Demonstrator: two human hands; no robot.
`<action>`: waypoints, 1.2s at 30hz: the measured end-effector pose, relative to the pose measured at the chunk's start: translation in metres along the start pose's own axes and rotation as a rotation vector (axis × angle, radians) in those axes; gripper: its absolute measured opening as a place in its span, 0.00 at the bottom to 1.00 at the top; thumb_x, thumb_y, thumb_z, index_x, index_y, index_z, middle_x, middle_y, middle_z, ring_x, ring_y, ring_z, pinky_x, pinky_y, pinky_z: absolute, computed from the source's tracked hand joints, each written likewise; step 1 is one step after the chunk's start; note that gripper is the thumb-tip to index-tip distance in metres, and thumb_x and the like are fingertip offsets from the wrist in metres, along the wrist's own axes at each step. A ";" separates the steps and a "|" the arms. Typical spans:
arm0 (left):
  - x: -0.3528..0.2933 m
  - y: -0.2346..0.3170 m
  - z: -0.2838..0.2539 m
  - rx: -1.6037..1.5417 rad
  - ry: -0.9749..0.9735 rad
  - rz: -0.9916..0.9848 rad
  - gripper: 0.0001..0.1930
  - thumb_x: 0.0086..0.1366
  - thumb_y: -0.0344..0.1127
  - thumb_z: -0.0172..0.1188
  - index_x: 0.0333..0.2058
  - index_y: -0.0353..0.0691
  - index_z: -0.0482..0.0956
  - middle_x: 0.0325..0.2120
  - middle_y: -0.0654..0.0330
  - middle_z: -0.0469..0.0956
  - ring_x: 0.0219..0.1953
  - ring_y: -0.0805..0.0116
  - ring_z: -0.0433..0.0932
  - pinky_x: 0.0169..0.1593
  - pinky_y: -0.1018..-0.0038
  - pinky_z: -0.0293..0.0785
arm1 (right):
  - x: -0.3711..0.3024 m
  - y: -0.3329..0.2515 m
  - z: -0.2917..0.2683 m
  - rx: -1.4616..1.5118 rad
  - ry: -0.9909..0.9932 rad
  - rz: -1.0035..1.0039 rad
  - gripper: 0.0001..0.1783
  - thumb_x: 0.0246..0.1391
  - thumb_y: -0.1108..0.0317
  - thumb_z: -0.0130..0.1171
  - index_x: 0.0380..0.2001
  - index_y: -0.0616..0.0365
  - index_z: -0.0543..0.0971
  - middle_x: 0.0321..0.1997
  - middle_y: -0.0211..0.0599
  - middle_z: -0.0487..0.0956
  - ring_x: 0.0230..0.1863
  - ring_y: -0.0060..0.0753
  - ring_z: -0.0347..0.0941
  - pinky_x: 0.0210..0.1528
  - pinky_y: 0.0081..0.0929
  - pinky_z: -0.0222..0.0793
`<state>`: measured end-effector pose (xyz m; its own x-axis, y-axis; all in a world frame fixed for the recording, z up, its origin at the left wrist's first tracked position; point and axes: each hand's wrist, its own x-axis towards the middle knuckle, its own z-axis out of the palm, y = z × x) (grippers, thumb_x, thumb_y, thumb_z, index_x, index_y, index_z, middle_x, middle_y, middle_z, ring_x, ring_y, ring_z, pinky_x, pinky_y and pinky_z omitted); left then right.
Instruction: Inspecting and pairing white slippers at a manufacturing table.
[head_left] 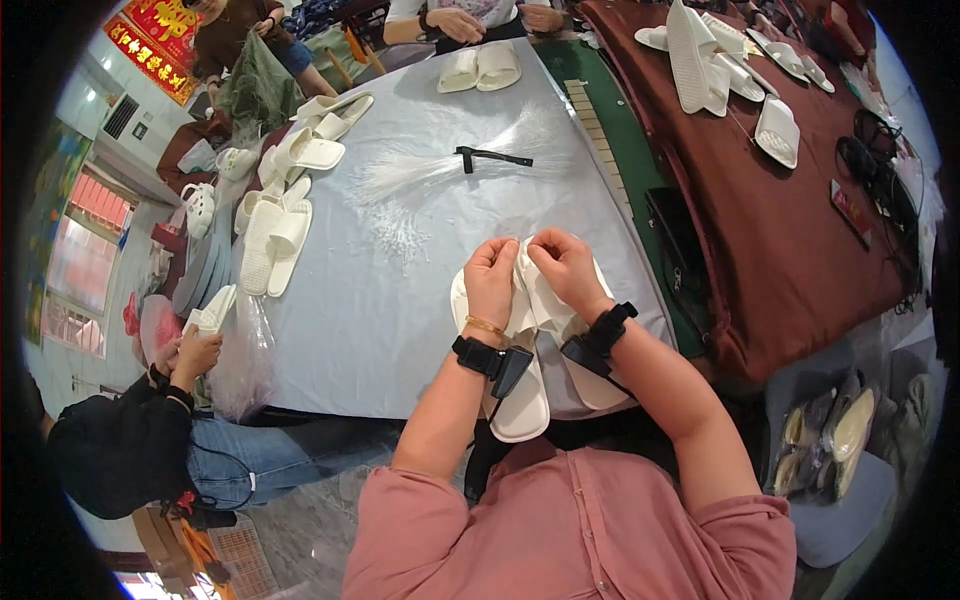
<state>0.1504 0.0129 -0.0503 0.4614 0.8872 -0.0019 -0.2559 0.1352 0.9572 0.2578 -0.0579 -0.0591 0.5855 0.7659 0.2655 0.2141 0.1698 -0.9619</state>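
Note:
A pair of white slide slippers [522, 412] lies at the table's near edge, toes away from me, under both my hands. My left hand [489, 285] is closed in a pinch over the left slipper's inner side. Close beside it, my right hand [568, 268] pinches above the right slipper. Whatever the fingertips hold is too small to make out. Farther off on the table lies a fanned bundle of thin clear plastic strands [400, 180], with a black strap [500, 157] across it.
White slippers [290, 235] line the table's left edge; another pair [480, 68] stands at the far end before a person's hands. At left, a person holds a white slipper [213, 310]. A brown-covered table [780, 260] with more slippers stands right. Bagged shoes [825, 430] sit lower right.

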 end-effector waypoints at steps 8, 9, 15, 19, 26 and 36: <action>-0.001 0.003 0.001 0.023 -0.027 -0.042 0.06 0.63 0.34 0.60 0.34 0.37 0.78 0.15 0.76 0.66 0.15 0.88 0.58 0.17 0.86 0.51 | 0.001 0.000 0.000 0.027 0.007 -0.009 0.06 0.51 0.71 0.59 0.28 0.64 0.77 0.24 0.33 0.77 0.25 0.20 0.71 0.29 0.19 0.67; -0.001 0.003 0.001 0.024 -0.029 -0.041 0.06 0.63 0.34 0.60 0.34 0.37 0.78 0.15 0.76 0.66 0.15 0.88 0.58 0.17 0.86 0.51 | 0.001 0.001 0.000 0.020 0.010 -0.012 0.06 0.51 0.71 0.59 0.28 0.64 0.77 0.24 0.33 0.77 0.25 0.20 0.71 0.29 0.19 0.67; -0.001 0.002 0.001 0.010 -0.025 -0.038 0.06 0.63 0.34 0.60 0.34 0.37 0.79 0.16 0.75 0.68 0.16 0.87 0.59 0.18 0.86 0.52 | 0.001 0.001 0.001 0.056 0.017 -0.003 0.06 0.51 0.71 0.59 0.28 0.64 0.77 0.23 0.33 0.77 0.25 0.20 0.71 0.29 0.20 0.68; 0.000 0.002 0.002 0.020 -0.025 -0.031 0.06 0.62 0.34 0.60 0.34 0.38 0.79 0.17 0.75 0.68 0.16 0.87 0.59 0.19 0.87 0.53 | 0.000 -0.001 0.000 0.037 0.014 -0.001 0.06 0.51 0.71 0.59 0.29 0.64 0.78 0.23 0.33 0.77 0.25 0.21 0.71 0.29 0.20 0.68; -0.001 0.003 0.001 0.006 -0.030 -0.048 0.06 0.63 0.34 0.60 0.34 0.38 0.79 0.17 0.75 0.68 0.16 0.87 0.59 0.19 0.87 0.53 | 0.000 -0.003 -0.001 0.007 0.001 -0.030 0.06 0.51 0.71 0.58 0.29 0.65 0.77 0.24 0.35 0.78 0.25 0.21 0.72 0.29 0.21 0.69; -0.001 0.004 0.001 -0.003 -0.037 -0.064 0.06 0.63 0.34 0.59 0.33 0.38 0.80 0.17 0.75 0.68 0.16 0.87 0.58 0.19 0.86 0.52 | 0.000 0.000 0.001 0.034 0.037 -0.022 0.07 0.52 0.71 0.58 0.29 0.65 0.77 0.22 0.33 0.77 0.25 0.19 0.70 0.29 0.20 0.67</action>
<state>0.1502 0.0117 -0.0465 0.5081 0.8597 -0.0524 -0.2272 0.1924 0.9546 0.2567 -0.0571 -0.0589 0.6095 0.7386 0.2881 0.2012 0.2074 -0.9573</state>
